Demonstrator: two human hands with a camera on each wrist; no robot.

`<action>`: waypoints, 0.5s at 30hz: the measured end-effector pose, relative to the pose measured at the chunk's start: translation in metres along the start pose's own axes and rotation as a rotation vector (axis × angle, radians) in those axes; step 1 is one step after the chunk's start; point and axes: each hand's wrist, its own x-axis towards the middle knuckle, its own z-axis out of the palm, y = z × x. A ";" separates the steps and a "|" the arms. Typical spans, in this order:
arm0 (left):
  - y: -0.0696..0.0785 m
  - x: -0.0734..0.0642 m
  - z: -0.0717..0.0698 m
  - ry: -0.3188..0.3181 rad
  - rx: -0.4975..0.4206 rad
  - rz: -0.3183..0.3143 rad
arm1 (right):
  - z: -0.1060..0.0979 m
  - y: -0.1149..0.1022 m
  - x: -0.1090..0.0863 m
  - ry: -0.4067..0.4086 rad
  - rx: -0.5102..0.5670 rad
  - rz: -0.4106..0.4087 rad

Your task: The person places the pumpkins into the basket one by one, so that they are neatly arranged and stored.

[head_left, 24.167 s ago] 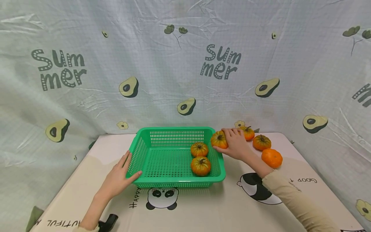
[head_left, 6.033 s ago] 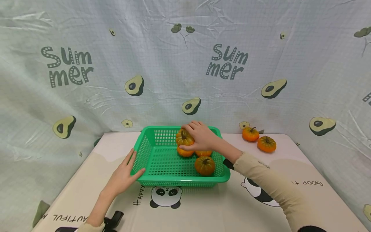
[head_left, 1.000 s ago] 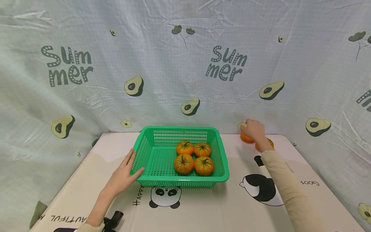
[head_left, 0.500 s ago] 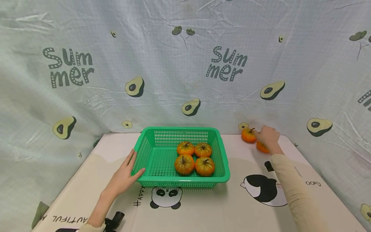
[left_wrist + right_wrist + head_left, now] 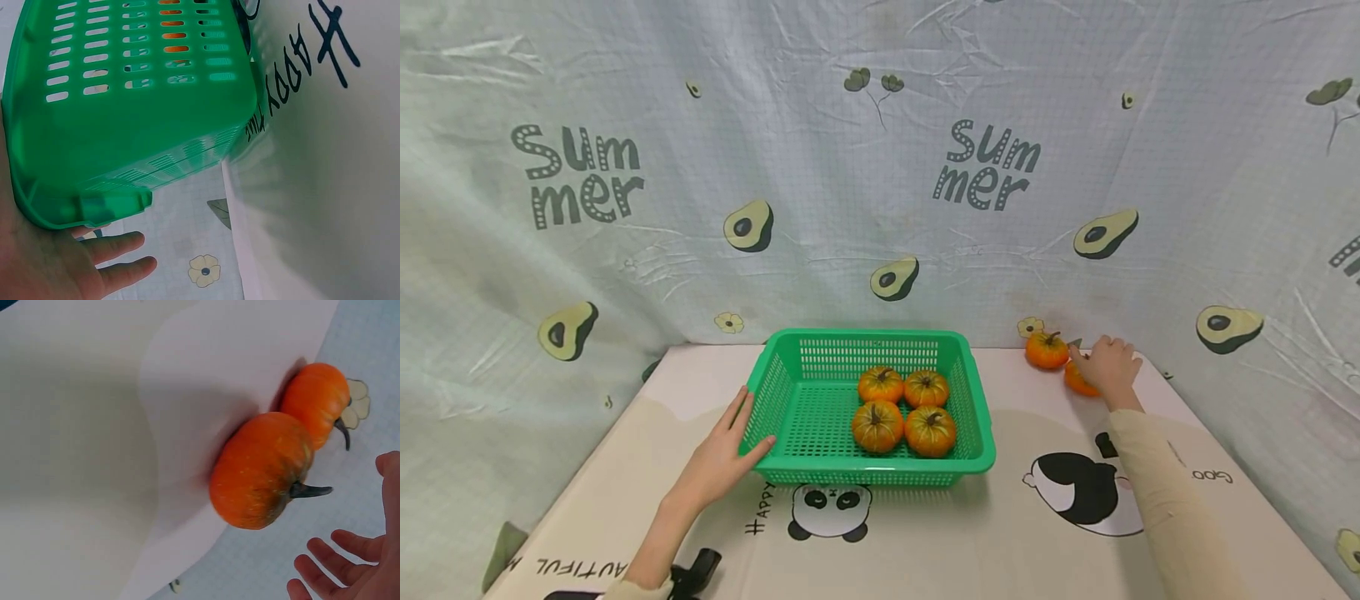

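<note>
A green plastic basket (image 5: 865, 465) stands mid-table with several small orange pumpkins (image 5: 878, 427) grouped in its right half. My left hand (image 5: 711, 462) rests on the basket's left rim, thumb and fingers extended; the left wrist view shows the fingers (image 5: 119, 247) by the green rim. At the back right, two more pumpkins lie on the table: a farther one (image 5: 1045, 351) and a nearer one (image 5: 1079, 382). My right hand (image 5: 1108, 367) hovers over the nearer pumpkin, partly hiding it. In the right wrist view its fingers (image 5: 331, 565) are spread and apart from that pumpkin's stem.
The table has a pale cover (image 5: 917, 542) printed with pandas and lettering. Behind it hangs a light curtain (image 5: 820, 167) with avocado and "summer" prints, close to the table's back edge.
Over the last second my right hand shifted right from the farther pumpkin to the nearer one. Since the oldest frame, two pumpkins have been added to the basket. The left hand stays put.
</note>
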 end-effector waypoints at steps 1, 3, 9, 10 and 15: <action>0.000 0.000 0.000 0.000 0.000 0.000 | 0.001 0.001 0.000 -0.008 0.003 0.005; 0.000 0.000 -0.001 0.001 0.001 0.001 | 0.003 0.003 -0.001 -0.026 0.018 0.019; 0.000 0.000 0.000 0.000 0.005 0.005 | 0.011 0.010 -0.003 -0.094 0.010 0.035; 0.000 0.000 0.000 0.002 0.004 0.006 | 0.013 0.011 -0.003 -0.107 0.008 0.032; -0.001 0.000 0.001 0.005 0.000 0.005 | 0.022 0.014 -0.004 -0.115 0.013 0.026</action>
